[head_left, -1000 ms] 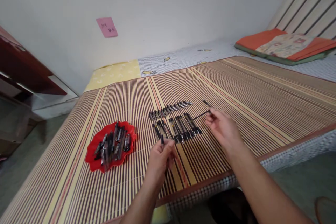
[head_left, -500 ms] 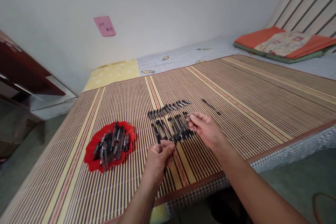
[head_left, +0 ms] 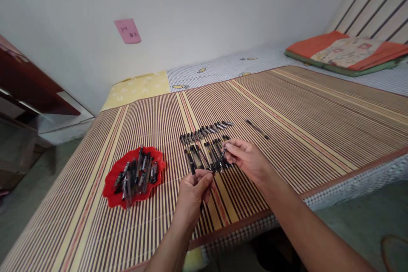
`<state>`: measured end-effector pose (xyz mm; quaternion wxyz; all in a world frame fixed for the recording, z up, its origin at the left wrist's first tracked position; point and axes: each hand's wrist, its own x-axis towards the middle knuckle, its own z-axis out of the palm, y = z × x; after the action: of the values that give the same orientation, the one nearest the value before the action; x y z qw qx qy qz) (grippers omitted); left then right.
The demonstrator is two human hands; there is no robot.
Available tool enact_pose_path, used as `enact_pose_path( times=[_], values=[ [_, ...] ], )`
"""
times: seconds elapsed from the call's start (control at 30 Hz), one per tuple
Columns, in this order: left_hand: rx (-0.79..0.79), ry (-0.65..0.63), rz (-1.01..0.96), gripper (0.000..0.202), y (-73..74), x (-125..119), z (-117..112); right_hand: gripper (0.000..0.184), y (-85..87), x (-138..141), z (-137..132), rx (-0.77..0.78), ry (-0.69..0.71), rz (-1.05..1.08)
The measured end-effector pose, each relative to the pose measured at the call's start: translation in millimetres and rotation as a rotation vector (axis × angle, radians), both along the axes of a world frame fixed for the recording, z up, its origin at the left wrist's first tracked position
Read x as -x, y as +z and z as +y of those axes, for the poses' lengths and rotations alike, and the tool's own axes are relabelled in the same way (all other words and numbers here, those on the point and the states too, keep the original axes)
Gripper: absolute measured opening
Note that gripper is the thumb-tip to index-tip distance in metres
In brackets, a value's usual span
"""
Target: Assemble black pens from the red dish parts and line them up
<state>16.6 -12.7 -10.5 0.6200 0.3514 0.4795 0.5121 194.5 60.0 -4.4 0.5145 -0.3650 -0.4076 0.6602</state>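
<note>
My left hand point(head_left: 196, 189) is closed around a black pen point(head_left: 193, 167), whose end sticks up past the fingers; its thumb and forefinger also pinch a second slim dark pen part. My right hand point(head_left: 244, 157) pinches a thin dark pen part point(head_left: 222, 155) that slants down toward the left fingertips. Whether the two pinched parts are joined cannot be made out. Just beyond the hands lie a row of pen caps point(head_left: 205, 131) and, nearer, a row of clear pens with black ends point(head_left: 208, 154), partly hidden by the fingers.
A red scalloped dish point(head_left: 110, 178) heaped with pens point(head_left: 140, 174) stands at left. One pen point(head_left: 257, 129) lies alone to the right on the striped mat point(head_left: 287, 110). Folded orange and green cloth point(head_left: 347, 53) rests at the far right. The bed's front edge is close to my forearms.
My right hand has moved slightly left and down, closer to my left hand, so less of the thin pen part shows between them. My left hand stays nearly still.
</note>
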Motion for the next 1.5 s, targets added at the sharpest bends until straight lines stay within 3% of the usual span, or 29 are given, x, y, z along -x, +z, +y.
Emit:
enact_pose_path(
  times=[0.27,0.4,0.6,0.8,1.0,1.1,1.27,1.33,1.4,1.5],
  values=[
    [-0.066,0.171,0.192,0.036,4.8,-4,-4,0.025,0.1,2,-1,-0.035,-0.071,-0.112],
    [-0.042,0.087,0.106,0.037,5.2,-3,-3,0.024,3.6,3,-2,-0.065,-0.073,-0.114],
    [0.022,0.009,-0.084,0.034,5.1,1,-2,0.017,11.9,0,-7,-0.095,0.068,-0.072],
    [0.011,0.005,-0.041,0.034,3.5,1,-2,0.019,13.2,-2,-8,-0.023,0.11,-0.019],
    [0.062,-0.112,-0.045,0.041,0.2,-4,-4,0.021,8.1,1,-7,0.054,0.07,0.026],
    [0.099,-0.042,-0.099,0.051,1.5,-5,-3,0.022,6.3,-11,0,0.035,-0.036,0.047],
    [0.165,0.033,-0.212,0.051,8.4,-1,0,0.025,1.1,-51,19,-0.082,-0.487,0.122],
    [0.171,0.022,-0.214,0.049,10.1,-1,0,0.028,-4.8,-62,25,-0.12,-0.595,0.091],
    [0.172,0.016,-0.206,0.048,10.4,-1,-1,0.031,-14.0,-69,28,-0.133,-0.619,0.006],
    [0.172,0.022,-0.203,0.048,9.0,-2,-1,0.032,-30.1,-75,29,-0.144,-0.544,-0.357]
  ],
)
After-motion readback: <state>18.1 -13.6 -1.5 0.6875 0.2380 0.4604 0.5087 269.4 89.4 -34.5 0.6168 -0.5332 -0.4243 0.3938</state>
